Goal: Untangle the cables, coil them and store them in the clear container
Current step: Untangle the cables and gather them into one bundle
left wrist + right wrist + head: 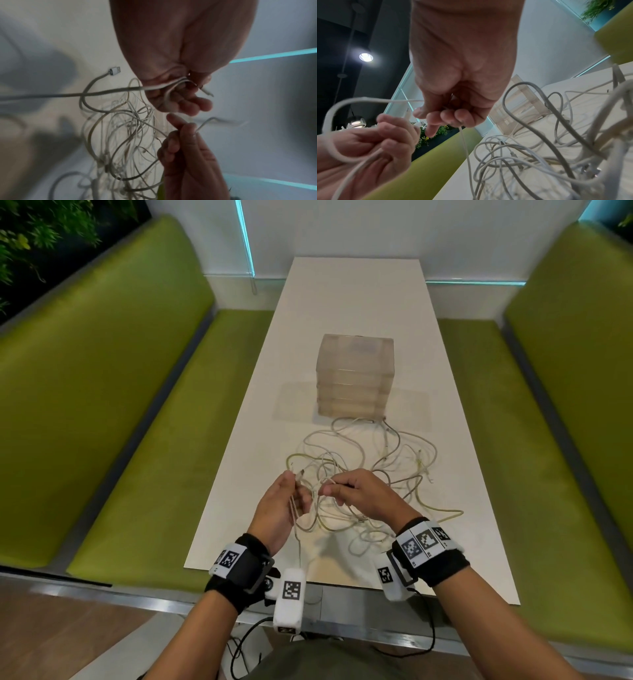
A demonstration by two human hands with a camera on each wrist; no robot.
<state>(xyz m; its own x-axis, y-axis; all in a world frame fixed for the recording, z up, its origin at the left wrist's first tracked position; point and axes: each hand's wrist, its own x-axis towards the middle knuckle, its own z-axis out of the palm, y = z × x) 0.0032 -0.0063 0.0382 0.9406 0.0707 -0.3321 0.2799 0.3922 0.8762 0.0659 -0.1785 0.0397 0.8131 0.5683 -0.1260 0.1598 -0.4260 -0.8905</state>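
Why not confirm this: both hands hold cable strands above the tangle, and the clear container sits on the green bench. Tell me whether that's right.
Not quite. The clear container stands on the white table, beyond the tangle, as the head view shows. The left hand and right hand do hold cable strands.

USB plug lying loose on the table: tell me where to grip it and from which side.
Pinch the USB plug by its pale housing, across the flat faces, not the metal tip. Come from above: it lies flat on the table, clear of the tangle, with its cable trailing back into it.
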